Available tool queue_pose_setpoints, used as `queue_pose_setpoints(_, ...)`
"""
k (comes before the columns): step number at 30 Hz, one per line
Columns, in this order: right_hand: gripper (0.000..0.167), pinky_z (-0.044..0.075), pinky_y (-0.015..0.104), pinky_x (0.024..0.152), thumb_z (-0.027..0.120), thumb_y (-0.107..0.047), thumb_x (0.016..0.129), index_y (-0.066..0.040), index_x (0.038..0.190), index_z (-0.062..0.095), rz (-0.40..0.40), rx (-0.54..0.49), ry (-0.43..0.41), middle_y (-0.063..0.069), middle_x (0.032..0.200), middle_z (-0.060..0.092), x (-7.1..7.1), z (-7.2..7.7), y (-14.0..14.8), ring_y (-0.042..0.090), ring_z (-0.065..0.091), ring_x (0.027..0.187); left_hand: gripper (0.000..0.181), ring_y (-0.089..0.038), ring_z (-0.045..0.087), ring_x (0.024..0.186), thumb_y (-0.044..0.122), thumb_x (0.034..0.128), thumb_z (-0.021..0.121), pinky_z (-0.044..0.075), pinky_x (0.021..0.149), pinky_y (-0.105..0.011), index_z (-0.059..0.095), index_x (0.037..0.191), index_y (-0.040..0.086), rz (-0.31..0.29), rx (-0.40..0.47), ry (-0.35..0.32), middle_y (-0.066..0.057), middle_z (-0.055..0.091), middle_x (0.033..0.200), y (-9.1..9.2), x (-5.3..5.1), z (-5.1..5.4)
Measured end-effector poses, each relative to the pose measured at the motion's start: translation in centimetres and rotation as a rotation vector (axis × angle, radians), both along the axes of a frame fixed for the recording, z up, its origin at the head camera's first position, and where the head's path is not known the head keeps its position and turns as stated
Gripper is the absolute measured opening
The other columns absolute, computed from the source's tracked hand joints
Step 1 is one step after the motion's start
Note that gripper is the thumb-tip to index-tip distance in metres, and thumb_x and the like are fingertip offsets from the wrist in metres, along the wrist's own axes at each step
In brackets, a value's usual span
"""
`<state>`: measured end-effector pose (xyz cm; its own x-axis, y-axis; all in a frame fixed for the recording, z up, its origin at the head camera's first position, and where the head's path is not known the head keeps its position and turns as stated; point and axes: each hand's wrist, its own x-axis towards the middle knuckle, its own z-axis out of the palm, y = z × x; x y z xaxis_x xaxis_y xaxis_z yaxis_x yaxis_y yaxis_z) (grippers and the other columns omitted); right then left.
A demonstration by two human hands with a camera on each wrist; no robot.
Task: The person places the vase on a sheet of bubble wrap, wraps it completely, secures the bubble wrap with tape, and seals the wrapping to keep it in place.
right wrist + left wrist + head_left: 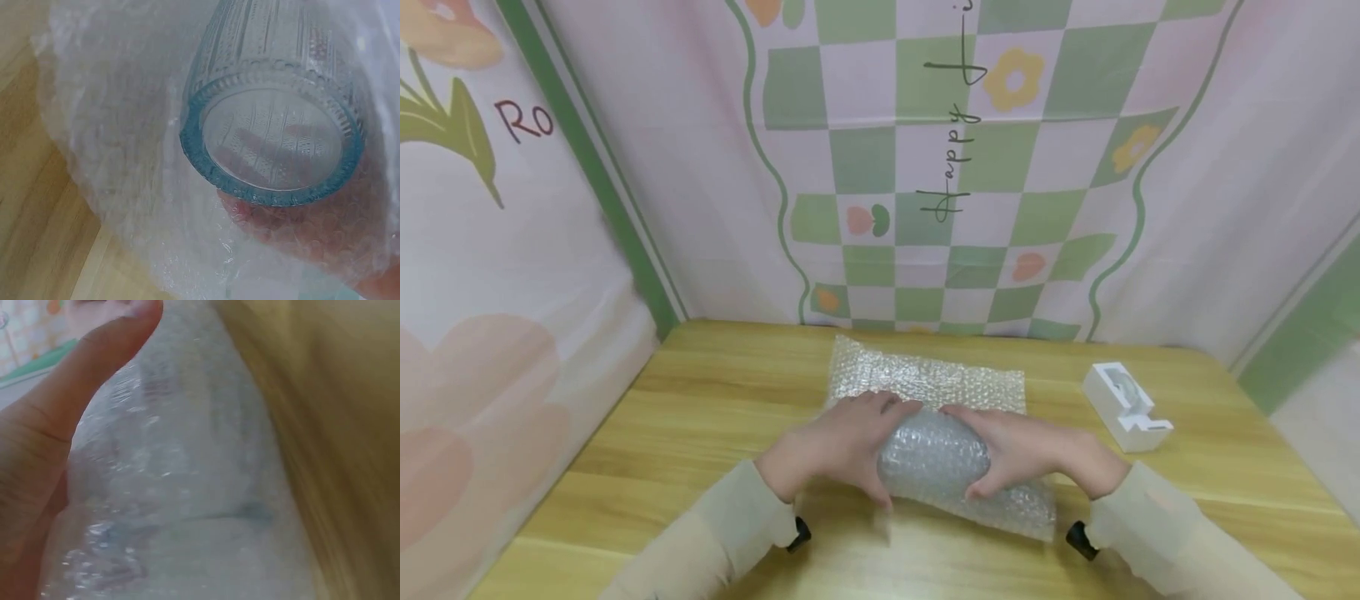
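Note:
A ribbed clear glass (269, 137) lies on its side inside bubble wrap (934, 454), its bluish base facing the right wrist camera. My left hand (853, 437) holds the left end of the wrapped roll, and the thumb (94, 362) lies along the film in the left wrist view. At the other end my right hand (1018, 446) grips the roll; some of its fingers show blurred through the wrap and glass. Loose bubble wrap spreads behind the roll, and a flap sticks out at the front right.
A white tape dispenser (1123, 408) with a clear roll stands to the right on the wooden table (722, 400). Patterned curtains (925, 167) hang behind the table and at its left side.

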<state>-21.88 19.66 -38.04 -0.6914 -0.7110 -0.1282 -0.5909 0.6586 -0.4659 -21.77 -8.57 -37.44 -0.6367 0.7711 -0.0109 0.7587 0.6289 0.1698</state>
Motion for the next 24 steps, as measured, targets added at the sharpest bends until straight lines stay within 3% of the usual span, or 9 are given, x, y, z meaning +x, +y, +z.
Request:
queue_pose_setpoints(6, 0.115, 0.056, 0.046, 0.087, 0.089, -0.044, 0.073, 0.005, 0.156, 0.027, -0.014, 0.0, -0.044, 0.02, 0.134, 0.058, -0.3, -0.2, 0.2, 0.028, 0.062, 0.108, 0.139, -0.032, 0.047, 0.136, 0.06, 0.05, 0.097, 0.039, 0.112, -0.056, 0.024, 0.162, 0.02, 0.009, -0.021, 0.025, -0.013, 0.045, 0.151, 0.2, 0.0, -0.2)
queue_pose_setpoints(13, 0.112, 0.055, 0.05, 0.09, 0.088, -0.042, 0.073, 0.003, 0.156, 0.028, -0.012, -0.033, -0.108, 0.017, 0.133, 0.058, -0.4, -0.2, 0.2, 0.03, 0.061, 0.11, 0.125, -0.027, 0.05, 0.132, 0.049, 0.0589, 0.097, 0.037, 0.115, -0.05, 0.031, 0.16, 0.02, -0.015, 0.004, 0.046, -0.01, 0.05, 0.147, 0.1, -0.4, -0.8)
queue_pose_setpoints(24, 0.114, 0.052, 0.058, 0.095, 0.088, -0.046, 0.073, 0.002, 0.157, 0.029, -0.018, -0.026, -0.069, 0.023, 0.141, 0.054, -0.1, 0.3, 0.2, 0.037, 0.06, 0.115, 0.118, -0.026, 0.053, 0.126, 0.044, 0.0596, 0.097, 0.045, 0.108, -0.046, 0.036, 0.157, 0.018, -0.049, 0.073, 0.023, -0.01, 0.053, 0.142, 0.0, -1.0, -1.4)
